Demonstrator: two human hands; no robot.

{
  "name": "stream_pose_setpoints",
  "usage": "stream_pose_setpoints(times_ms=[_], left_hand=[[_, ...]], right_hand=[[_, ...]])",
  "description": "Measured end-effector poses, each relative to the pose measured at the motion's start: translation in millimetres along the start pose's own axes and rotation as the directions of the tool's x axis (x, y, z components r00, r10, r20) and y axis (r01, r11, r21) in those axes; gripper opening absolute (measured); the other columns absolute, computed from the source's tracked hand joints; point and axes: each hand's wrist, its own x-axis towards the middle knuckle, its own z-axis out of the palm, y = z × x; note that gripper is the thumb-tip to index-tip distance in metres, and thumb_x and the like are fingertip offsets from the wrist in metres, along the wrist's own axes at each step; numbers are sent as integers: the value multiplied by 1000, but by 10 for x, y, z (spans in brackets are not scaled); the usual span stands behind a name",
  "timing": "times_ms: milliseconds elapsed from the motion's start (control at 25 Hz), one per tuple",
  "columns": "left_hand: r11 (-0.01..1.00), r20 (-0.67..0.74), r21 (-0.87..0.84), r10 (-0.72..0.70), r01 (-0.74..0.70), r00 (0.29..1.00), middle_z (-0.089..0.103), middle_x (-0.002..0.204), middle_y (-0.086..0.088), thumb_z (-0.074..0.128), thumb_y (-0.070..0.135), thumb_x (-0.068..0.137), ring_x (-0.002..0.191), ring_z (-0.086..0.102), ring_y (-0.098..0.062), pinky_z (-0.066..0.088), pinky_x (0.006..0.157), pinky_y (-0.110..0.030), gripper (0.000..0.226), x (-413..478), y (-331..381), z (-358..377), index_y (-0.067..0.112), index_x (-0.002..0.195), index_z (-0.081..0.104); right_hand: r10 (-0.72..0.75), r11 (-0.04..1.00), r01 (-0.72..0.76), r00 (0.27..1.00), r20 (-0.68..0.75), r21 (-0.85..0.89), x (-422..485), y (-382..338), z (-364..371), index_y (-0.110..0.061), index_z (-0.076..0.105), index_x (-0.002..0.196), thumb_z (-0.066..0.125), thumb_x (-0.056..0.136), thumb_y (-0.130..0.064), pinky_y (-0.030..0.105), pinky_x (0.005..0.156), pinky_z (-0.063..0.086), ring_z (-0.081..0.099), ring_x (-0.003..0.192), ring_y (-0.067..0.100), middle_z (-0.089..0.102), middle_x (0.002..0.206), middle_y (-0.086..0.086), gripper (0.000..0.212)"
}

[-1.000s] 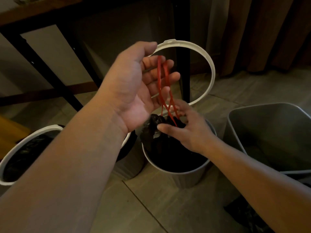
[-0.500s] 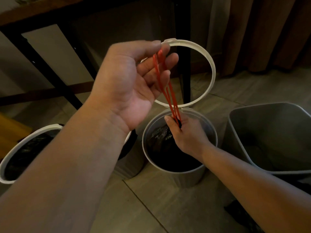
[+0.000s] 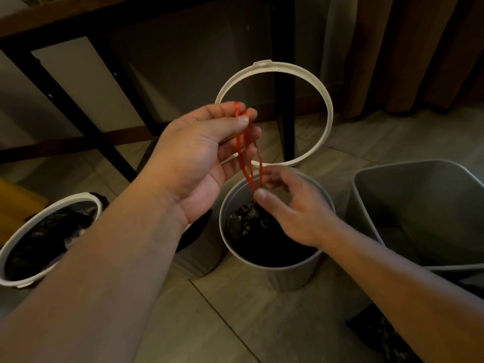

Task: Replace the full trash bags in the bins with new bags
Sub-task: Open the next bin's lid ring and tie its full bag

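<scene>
A round grey bin (image 3: 285, 273) stands on the floor in the middle, its white ring lid (image 3: 327, 106) tipped up behind it. A black trash bag (image 3: 248, 221) sits gathered inside. Red drawstrings (image 3: 246, 153) rise taut from the bag's neck. My left hand (image 3: 201, 158) pinches the top of the strings between thumb and fingers above the bin. My right hand (image 3: 290, 208) pinches the strings low down, right at the bag's neck, over the bin's mouth.
A second round bin (image 3: 15, 247) lined with a black bag stands at the left. A grey rectangular bin (image 3: 419, 205) stands at the right. Black plastic (image 3: 379, 336) lies on the tiled floor at lower right. A dark table frame (image 3: 284, 74) and curtains (image 3: 419, 48) are behind.
My left hand has closed its thumb onto the red strings and shifted a little lower. My right hand came up out of the bin to the bag's neck.
</scene>
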Motion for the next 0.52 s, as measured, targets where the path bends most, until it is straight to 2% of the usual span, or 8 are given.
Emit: stream_pose_setpoints(times_ms=[80, 200, 320, 400, 480, 520], left_hand=[[1000, 30, 22, 11, -12, 999, 80, 110, -6, 67, 9, 96, 103, 78, -22, 60, 73, -31, 16, -8, -23, -3, 16, 109, 72], [999, 81, 44, 16, -20, 997, 80, 111, -9, 67, 10, 96, 104, 77, -25, 60, 74, -31, 13, -22, -62, -21, 16, 106, 73], [999, 79, 44, 28, -32, 996, 79, 111, -11, 69, 9, 95, 102, 77, -26, 59, 77, -33, 12, -25, -84, -100, 18, 100, 74], [999, 39, 25, 45, -46, 998, 79, 107, -11, 72, 9, 94, 100, 77, -25, 60, 80, -37, 11, -24, -98, -157, 18, 96, 76], [998, -16, 11, 60, -59, 998, 79, 105, -11, 74, 10, 91, 97, 76, -24, 61, 81, -39, 9, -39, -117, -207, 18, 94, 78], [998, -43, 9, 64, -64, 997, 79, 104, -10, 75, 12, 91, 95, 76, -22, 61, 79, -38, 8, -56, -125, -224, 19, 93, 79]], right_hand=[[-76, 952, 87, 996, -47, 295, 14, -233, -90, -34, 60, 133, 62, 93, -66, 37, 88, 61, 70, 115, 11, 71, 122, -9, 51], [-168, 906, 180, 984, -64, 382, 38, -443, -154, -13, 69, 118, 62, 104, -28, 43, 81, 65, 76, 101, 27, 75, 111, 9, 21], [-77, 854, 109, 994, -84, 510, 41, -537, -219, -14, 73, 99, 61, 103, -20, 38, 82, 63, 75, 100, 27, 75, 106, 10, 13], [29, 721, 5, 999, -38, 693, 63, -564, -293, -21, 77, 86, 61, 98, -20, 38, 88, 61, 75, 104, 29, 77, 107, 11, 20], [74, 634, -40, 997, -9, 772, 93, -572, -357, -20, 77, 83, 59, 98, -19, 41, 90, 61, 75, 102, 33, 77, 101, 14, 23], [88, 644, -38, 996, -25, 764, 100, -559, -376, -18, 76, 86, 59, 99, -19, 42, 88, 61, 75, 98, 32, 76, 94, 13, 21]])
